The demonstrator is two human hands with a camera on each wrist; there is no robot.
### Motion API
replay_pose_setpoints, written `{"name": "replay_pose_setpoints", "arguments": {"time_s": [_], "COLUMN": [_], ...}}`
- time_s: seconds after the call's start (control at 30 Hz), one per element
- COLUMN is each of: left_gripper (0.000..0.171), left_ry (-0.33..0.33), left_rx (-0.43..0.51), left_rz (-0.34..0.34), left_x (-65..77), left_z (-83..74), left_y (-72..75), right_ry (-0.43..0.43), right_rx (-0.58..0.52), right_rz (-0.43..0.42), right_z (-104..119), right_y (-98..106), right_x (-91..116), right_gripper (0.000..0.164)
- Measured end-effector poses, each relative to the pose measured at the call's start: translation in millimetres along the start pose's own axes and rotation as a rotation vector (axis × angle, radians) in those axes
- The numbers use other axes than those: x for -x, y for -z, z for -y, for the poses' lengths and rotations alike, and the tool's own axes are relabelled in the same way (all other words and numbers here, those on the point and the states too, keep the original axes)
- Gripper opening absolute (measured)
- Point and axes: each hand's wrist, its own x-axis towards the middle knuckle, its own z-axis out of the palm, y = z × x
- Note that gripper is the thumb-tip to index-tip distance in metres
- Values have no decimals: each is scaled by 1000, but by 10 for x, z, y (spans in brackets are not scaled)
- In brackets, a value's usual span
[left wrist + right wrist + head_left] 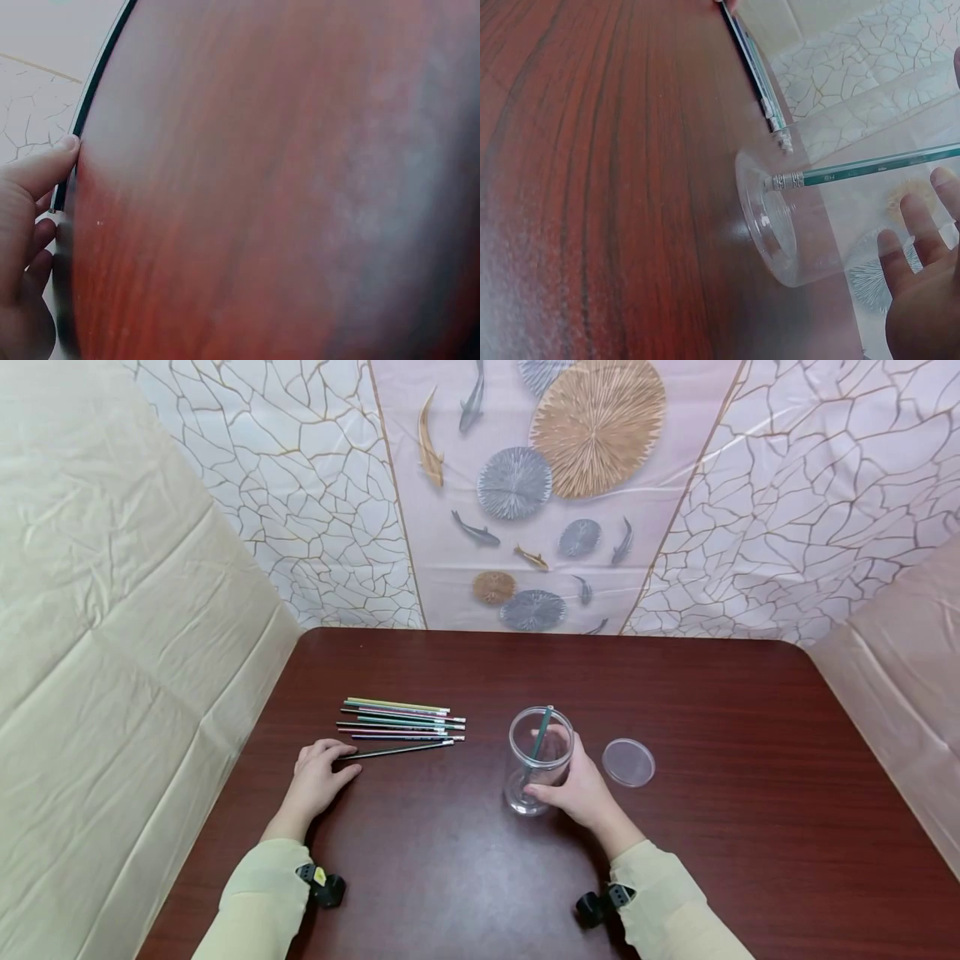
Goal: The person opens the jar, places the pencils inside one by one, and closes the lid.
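My left hand [318,777] pinches the left end of a dark pencil [405,750] between thumb and fingers. In the left wrist view the thumb presses along this dark pencil [101,71]. Just beyond it, several pencils [405,717] with white erasers lie side by side, roughly parallel. My right hand [581,785] grips a clear jar [525,797] from the right, thumb in front and fingers behind. The jar stands upright and uncovered on the table. Inside leans a green pencil [862,165], its eraser end down near the jar's base.
A round clear lid [628,763] lies flat to the right of the jar. Everything rests on a dark red-brown wooden table [450,877]. A patterned curtain [517,560] hangs behind the far edge, and pale cloth walls [135,635] flank both sides.
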Motion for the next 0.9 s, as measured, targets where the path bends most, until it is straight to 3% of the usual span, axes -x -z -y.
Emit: {"name": "replay_pose_setpoints", "arguments": {"time_s": [0.2, 0.33, 0.53, 0.73, 0.9], "left_gripper": [16, 7, 10, 21, 19], "left_ry": [5, -2, 17, 155, 195], "left_rx": [24, 46, 101, 292, 570], "left_rz": [-9, -20, -9, -26, -168], "left_x": [-1, 1, -18, -61, -120], "left_z": [0, 0, -24, -178, -402], "left_y": [-7, -9, 48, 159, 255], "right_ry": [-20, -22, -26, -8, -12], "right_rx": [20, 21, 28, 42, 27], "right_rz": [5, 10, 9, 2, 4], "right_z": [45, 241, 409, 403, 389], "right_y": [6, 31, 54, 49, 42], "right_x": [8, 34, 52, 47, 45], "right_gripper": [82, 79, 76, 76, 75]}}
